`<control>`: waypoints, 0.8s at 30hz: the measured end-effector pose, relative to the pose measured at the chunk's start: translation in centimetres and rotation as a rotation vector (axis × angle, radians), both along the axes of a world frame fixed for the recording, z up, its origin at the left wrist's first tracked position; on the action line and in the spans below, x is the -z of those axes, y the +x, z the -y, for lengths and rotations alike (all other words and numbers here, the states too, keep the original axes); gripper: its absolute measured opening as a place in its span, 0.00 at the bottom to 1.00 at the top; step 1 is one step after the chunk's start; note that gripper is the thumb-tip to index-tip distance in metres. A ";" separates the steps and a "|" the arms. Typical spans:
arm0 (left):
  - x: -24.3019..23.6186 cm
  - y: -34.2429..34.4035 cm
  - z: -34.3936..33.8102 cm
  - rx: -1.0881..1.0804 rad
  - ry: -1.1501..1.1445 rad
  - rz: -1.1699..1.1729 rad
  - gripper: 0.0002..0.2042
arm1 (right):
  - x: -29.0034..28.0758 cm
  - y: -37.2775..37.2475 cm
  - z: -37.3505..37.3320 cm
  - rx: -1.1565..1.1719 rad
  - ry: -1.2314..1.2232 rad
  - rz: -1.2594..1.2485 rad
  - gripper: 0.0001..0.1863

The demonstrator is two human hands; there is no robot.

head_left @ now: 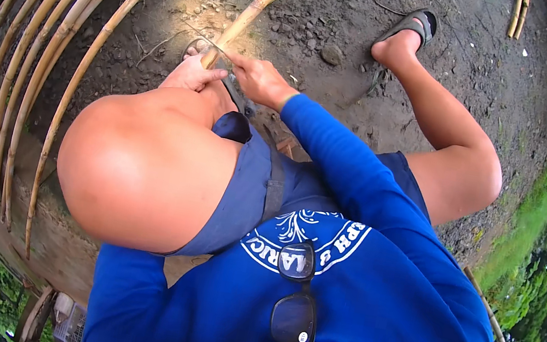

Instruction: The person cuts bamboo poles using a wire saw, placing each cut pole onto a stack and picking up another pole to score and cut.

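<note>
A pale yellow bamboo pole [261,3] slants from the top edge down to my hands, between my spread legs. My left hand [193,75] is closed around its near end, thumb along the side, just beyond my raised left knee. From the right, my right hand [260,81] comes up against the pole with its fingers curled. A thin, dark, knife-like blade [205,38] reaches from that hand across the pole toward the upper left. Its handle is hidden inside my fingers. My left foot is partly covered by the hands and the pole.
Several long bamboo poles [70,31] lie side by side at the left. A stone [332,54] sits on the dark soil beyond my hands, near my sandalled right foot [401,39]. Two more poles [519,16] lie at the upper right. Grass [532,212] borders the right side.
</note>
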State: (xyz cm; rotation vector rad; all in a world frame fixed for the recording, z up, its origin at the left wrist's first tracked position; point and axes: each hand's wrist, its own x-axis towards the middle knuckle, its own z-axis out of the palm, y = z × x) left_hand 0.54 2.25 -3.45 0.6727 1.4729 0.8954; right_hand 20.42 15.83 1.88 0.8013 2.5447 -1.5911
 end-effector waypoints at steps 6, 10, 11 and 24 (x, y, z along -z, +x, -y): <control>2.0 -1.1 2.7 0.016 -0.237 0.123 0.09 | -1.9 6.5 2.8 0.016 -0.049 -0.036 0.23; 1.4 -0.5 0.4 0.059 -0.252 0.110 0.11 | -0.5 4.2 0.8 0.009 0.015 -0.033 0.24; 1.3 -0.7 -0.4 0.063 -0.257 0.102 0.11 | 0.2 1.1 0.5 0.002 0.011 0.029 0.24; 0.4 -2.4 0.4 0.026 -0.324 0.191 0.05 | 0.3 4.4 4.4 -0.288 -0.066 0.131 0.30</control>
